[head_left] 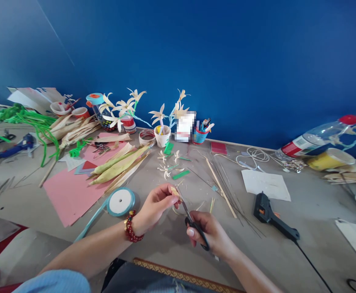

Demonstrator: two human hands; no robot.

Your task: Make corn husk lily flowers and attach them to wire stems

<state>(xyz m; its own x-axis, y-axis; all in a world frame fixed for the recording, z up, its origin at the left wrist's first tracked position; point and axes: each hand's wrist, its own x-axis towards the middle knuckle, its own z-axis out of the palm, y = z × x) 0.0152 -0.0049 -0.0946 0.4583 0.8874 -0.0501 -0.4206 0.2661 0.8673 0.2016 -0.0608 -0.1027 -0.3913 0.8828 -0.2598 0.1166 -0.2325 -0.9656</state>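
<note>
My left hand [162,201], with a red beaded bracelet at the wrist, pinches a small pale husk piece [176,193] between thumb and fingers. In my right hand [207,234] are scissors [192,221] with black handles. Their blades point up and left and reach the husk piece; whether they are cutting into it is too small to tell. Just beyond my hands lie small pale husk flowers [165,171] and green strips [181,175]. A roll of light blue ribbon [120,202] sits left of my left wrist.
Pink paper [71,195] and green-yellow husks [119,162] lie at left. Thin wires [223,187] and a black glue gun [272,219] are on the right. Husk flowers stand in a white cup [162,138] near the blue wall. A plastic bottle [315,138] lies far right.
</note>
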